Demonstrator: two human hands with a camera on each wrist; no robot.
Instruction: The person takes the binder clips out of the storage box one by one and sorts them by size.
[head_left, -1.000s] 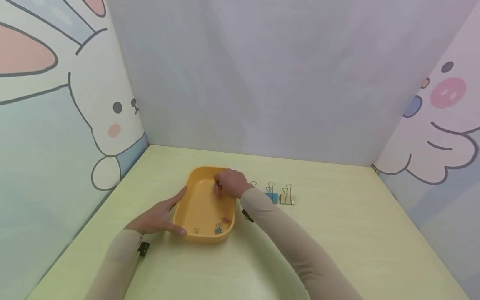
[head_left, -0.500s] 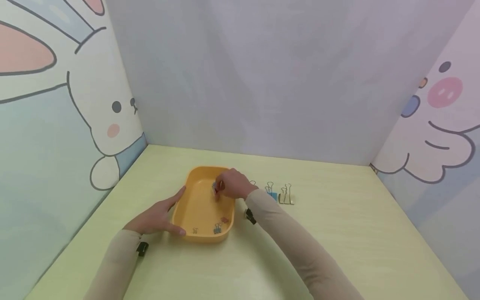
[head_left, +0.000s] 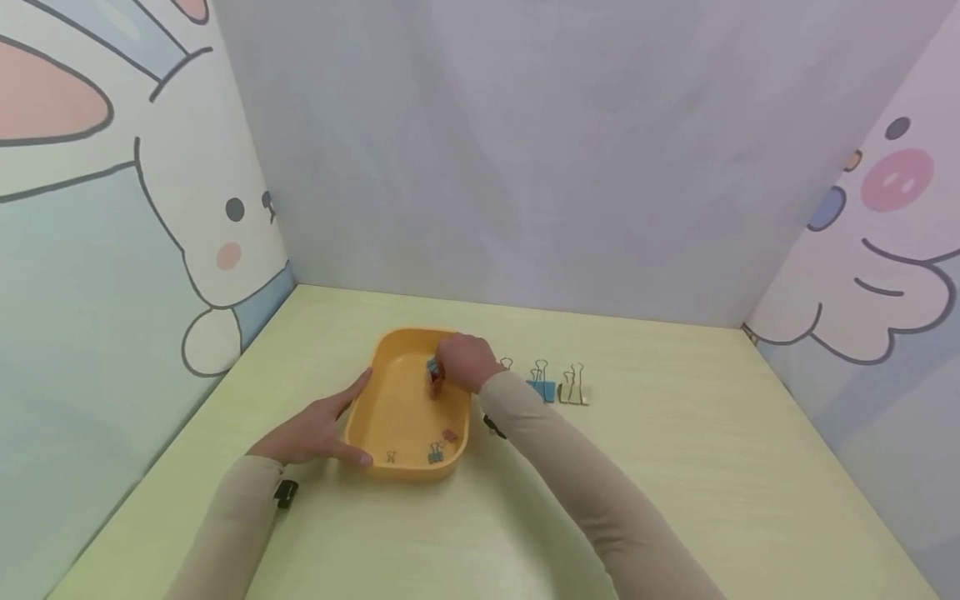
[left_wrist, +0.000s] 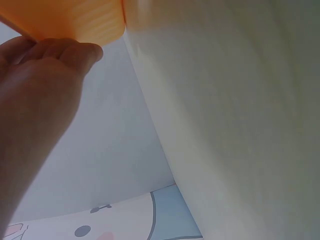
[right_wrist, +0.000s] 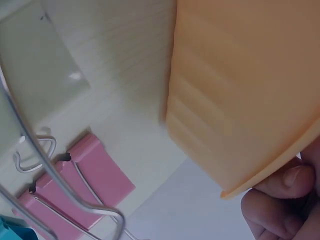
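Note:
A yellow-orange tray (head_left: 405,408) stands on the table, tilted in neither view that shows its base. My left hand (head_left: 311,429) rests along its left side, thumb extended at the near corner and fingers spread against the outer wall, as the left wrist view also shows. Reaching over the far right rim, my right hand (head_left: 467,362) pinches a small binder clip low inside; blue and dark red bits show at its fingertips, mostly hidden. Near the tray's front lie a small red clip (head_left: 448,435), a small blue binder clip (head_left: 435,452) and a small pale clip (head_left: 391,457).
Right of the tray, larger binder clips stand in a row: a pink one (right_wrist: 85,182), a blue one (head_left: 542,390) and a pale yellow one (head_left: 575,393). The right forearm passes close in front of them. Cartoon-printed side walls and a grey back wall (head_left: 510,167) enclose the table.
My right hand stays over the tray's far right part, its fingers shifting and turning slightly over the small clip. The left hand and tray hold their place.

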